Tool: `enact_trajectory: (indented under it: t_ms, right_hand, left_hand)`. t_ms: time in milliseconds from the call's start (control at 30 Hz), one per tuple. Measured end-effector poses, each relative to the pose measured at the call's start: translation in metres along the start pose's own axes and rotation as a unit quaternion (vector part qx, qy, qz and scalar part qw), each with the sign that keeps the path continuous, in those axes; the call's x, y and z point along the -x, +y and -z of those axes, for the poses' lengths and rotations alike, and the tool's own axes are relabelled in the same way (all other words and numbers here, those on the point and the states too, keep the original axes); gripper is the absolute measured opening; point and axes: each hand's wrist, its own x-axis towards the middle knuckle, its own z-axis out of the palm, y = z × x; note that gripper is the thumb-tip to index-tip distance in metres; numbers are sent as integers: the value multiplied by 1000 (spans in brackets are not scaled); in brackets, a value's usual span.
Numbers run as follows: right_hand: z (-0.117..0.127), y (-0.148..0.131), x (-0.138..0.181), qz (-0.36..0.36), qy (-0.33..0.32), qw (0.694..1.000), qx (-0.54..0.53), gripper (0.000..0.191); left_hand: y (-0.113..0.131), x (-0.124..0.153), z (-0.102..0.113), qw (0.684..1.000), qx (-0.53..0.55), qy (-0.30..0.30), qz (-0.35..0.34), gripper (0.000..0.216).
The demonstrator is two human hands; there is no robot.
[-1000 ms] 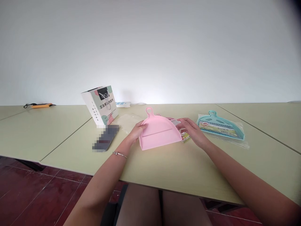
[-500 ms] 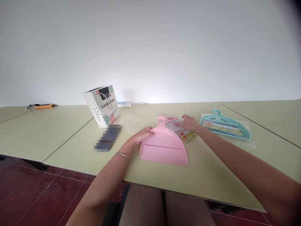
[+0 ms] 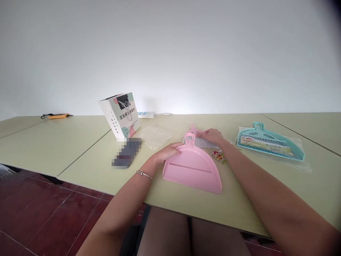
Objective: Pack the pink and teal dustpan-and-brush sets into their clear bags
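Our left hand (image 3: 167,153) holds the smooth half-round pink plastic dustpan (image 3: 193,165); our half-curled right hand (image 3: 213,136) touches the pink, pale-bristled brush (image 3: 203,143), grip unclear.

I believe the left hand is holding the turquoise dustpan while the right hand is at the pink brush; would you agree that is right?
Not quite: the left hand is holding the pink dustpan, not the turquoise one, as the head view shows. The right hand is indeed at the pink brush.
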Motion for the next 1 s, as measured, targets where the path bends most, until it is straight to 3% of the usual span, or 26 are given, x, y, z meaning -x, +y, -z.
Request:
enact_trajectory:
  t_ms: [200, 333, 467, 733, 1000]
  right_hand:
    - [1, 4, 7, 18, -21, 999, -34, 50]
    - [-4, -2, 13, -10, 46, 999, 4, 65]
    - [-9, -6, 13, -24, 77, 996, 31, 58]
    - [-1, -9, 8, 28, 66, 996, 61, 23]
    - [4, -23, 17, 81, 103, 991, 1, 17]
  left_hand:
    - [-2, -2, 4, 1000, 7, 6, -15, 47]
    - [-3, -2, 5, 1000, 4, 12, -18, 47]
    - [-2, -1, 3, 1000, 12, 23, -6, 46]
    - [0, 0, 0, 999, -4, 30, -16, 42]
    - [-4, 0, 5, 1000, 19, -4, 3, 41]
